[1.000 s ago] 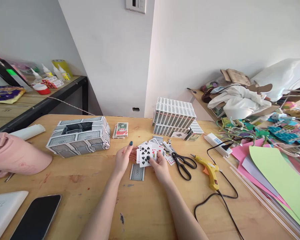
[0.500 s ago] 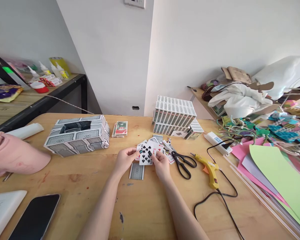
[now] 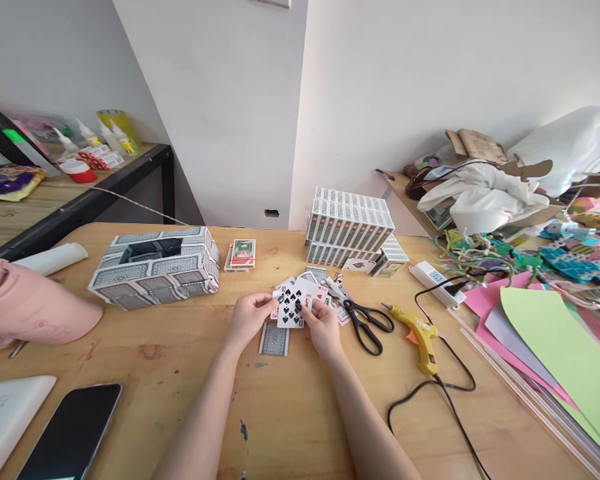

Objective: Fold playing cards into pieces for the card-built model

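Note:
Between my hands is a ten of spades playing card [image 3: 291,313], face up. My left hand [image 3: 251,319] pinches its left side with thumb and fingers, and my right hand [image 3: 323,327] pinches its right side. Other face-up cards show behind it, partly hidden. Just below lies a face-down card [image 3: 274,339] with a grey patterned back. Black-handled scissors [image 3: 367,323] rest to the right of my right hand, their blades over loose cards [image 3: 321,291]. Farther right is a yellow glue gun [image 3: 421,339] with a black cord.
A box covered in cards [image 3: 155,268] stands at the left, with card packs [image 3: 243,252] beside it. Stacked card packs [image 3: 347,227] stand at the back. A phone [image 3: 73,432] and pink bag-like item [image 3: 35,303] lie left; coloured paper [image 3: 555,347] and a power strip [image 3: 435,283] lie right.
The view has tilted slightly downward. Both hands keep hold of the ten of spades, with hardly any movement.

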The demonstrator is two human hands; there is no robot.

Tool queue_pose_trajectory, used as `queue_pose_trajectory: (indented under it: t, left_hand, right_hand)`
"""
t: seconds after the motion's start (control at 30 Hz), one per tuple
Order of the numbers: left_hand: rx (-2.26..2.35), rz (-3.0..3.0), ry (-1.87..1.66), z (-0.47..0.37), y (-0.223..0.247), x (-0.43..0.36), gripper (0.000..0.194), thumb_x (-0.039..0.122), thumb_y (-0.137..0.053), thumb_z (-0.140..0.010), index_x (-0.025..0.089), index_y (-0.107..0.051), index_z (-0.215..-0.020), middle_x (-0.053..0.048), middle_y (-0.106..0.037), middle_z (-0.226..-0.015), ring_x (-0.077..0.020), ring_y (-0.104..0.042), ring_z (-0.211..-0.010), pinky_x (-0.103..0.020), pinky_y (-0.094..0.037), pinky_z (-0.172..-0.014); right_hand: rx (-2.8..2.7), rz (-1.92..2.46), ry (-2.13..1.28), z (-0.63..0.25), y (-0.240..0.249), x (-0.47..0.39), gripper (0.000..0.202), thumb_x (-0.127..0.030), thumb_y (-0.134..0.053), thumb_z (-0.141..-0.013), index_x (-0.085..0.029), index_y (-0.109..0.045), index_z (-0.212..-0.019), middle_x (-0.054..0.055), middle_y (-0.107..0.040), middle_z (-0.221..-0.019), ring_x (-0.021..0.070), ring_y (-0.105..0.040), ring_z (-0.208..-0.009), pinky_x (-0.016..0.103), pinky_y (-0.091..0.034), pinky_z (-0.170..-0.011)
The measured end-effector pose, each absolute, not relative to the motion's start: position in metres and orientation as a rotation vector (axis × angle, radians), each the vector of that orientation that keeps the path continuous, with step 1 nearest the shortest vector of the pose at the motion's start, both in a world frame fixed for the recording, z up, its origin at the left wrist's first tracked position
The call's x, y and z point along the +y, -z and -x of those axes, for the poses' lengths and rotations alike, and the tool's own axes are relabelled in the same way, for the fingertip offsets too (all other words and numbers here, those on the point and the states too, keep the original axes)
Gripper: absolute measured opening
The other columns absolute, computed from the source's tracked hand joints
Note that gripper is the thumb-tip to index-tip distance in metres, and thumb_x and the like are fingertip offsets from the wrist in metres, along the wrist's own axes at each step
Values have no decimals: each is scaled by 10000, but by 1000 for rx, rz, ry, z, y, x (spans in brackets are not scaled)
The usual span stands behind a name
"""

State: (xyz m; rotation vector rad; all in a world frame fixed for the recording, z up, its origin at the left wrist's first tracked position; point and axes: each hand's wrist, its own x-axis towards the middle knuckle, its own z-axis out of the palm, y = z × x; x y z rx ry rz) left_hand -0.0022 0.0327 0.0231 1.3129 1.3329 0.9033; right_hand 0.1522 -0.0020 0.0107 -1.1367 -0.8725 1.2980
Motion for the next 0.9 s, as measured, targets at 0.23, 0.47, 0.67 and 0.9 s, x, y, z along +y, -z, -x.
queue_pose_trajectory:
  t: [0.23, 0.47, 0.67, 0.9]
  left_hand:
    - [1303, -1246, -915, 1, -24, 32, 230, 359, -644, -667, 149, -703, -738, -32, -699, -705, -181, -619, -673, -244, -458, -602]
    - [963, -971, -805, 13, -27, 29, 307, 352, -669, -707, 147, -701, -933, -65, -715, -898, -201, -649, -783, -336, -521, -741]
    - [926, -899, -734, 18, -28, 30, 323, 347, -723, -662, 147, -709, -916, -76, -721, -907, -206, -659, -831, -353, -519, -808]
    - [913, -844, -722, 17, -28, 29, 337, 325, -757, -629, 128, -707, -897, -96, -719, -906, -217, -665, -846, -365, -528, -824]
  right_hand:
    - [-880, 1168, -1310, -153, -11, -2, 326, -511, -684, -632, -207, -582, -691, 12, -630, -622, 182, -561, -575, 285, -432, -530]
    - [-823, 1165, -1285, -153, -14, -3, 335, -486, -708, -610, -198, -537, -605, -18, -546, -518, 147, -497, -512, 271, -407, -516]
    - [-838, 1232, -1231, -153, -15, -4, 353, -455, -705, -614, -210, -459, -552, -62, -392, -429, 116, -407, -456, 242, -327, -454]
    - [-875, 1245, -1212, -155, -10, -5, 394, -467, -700, -603, -209, -416, -511, -69, -367, -419, 76, -285, -418, 222, -242, -412]
